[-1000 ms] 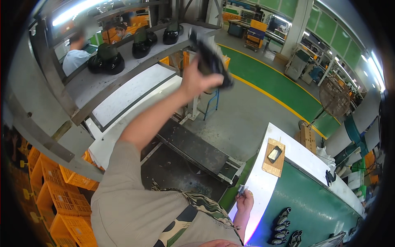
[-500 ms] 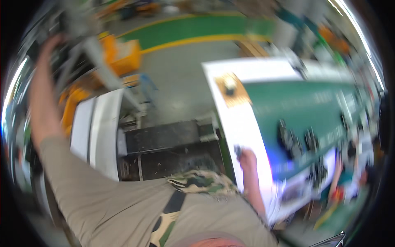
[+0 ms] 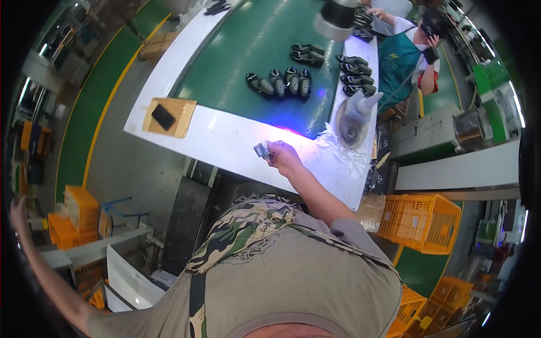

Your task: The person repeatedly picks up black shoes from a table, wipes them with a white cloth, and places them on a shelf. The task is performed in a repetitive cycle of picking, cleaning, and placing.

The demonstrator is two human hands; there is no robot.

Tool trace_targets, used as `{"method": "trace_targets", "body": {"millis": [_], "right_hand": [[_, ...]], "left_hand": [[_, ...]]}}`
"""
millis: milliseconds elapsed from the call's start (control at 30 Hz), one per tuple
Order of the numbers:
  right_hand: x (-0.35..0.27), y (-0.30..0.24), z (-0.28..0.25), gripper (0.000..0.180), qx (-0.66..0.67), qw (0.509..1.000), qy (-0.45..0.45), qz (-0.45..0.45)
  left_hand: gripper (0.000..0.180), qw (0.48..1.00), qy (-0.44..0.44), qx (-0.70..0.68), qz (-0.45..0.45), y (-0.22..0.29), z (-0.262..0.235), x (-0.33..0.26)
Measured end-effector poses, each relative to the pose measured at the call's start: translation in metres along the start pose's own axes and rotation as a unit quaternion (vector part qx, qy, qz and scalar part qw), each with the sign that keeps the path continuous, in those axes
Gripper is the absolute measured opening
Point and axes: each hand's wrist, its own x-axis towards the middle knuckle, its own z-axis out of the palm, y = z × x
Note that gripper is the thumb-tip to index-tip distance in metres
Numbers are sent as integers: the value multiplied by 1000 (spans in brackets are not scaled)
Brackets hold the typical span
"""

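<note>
Over the white near edge of the work table [image 3: 220,138], my right hand [image 3: 285,159] pinches a small grey-blue, crumpled-looking piece [image 3: 261,150]; its kind is too small to tell. Far out to the left, my left arm is stretched away from my body. My left hand [image 3: 19,215] is raised there with its fingers extended, small and slightly blurred at the picture's rim, and nothing shows in it. Beyond my right hand, several dark shoes [image 3: 278,83] stand on the green conveyor belt [image 3: 225,84].
A dark phone [image 3: 163,117] lies on a wooden board [image 3: 183,121] at the table corner. A white bottle [image 3: 360,107] stands in a worn round dish [image 3: 345,132] at right. A co-worker in a green apron [image 3: 394,67] sits across. Orange crates [image 3: 420,221] stand at lower right.
My view has swung to the right, so table and belt now lie ahead of me. My right hand still holds the small piece; my left arm stays stretched out, now lower in view.
</note>
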Motion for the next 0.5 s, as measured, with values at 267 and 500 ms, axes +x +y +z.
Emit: {"method": "trace_targets", "body": {"millis": [267,500], "right_hand": [[-27,-52,-88,17,25,997,26,-63],[-72,-84,-164,16,88,981,90,-146]], "left_hand": [[69,886,-282,-341,138,489,259,-143],[86,775,-426,-402,238,770,381,-346]]}}
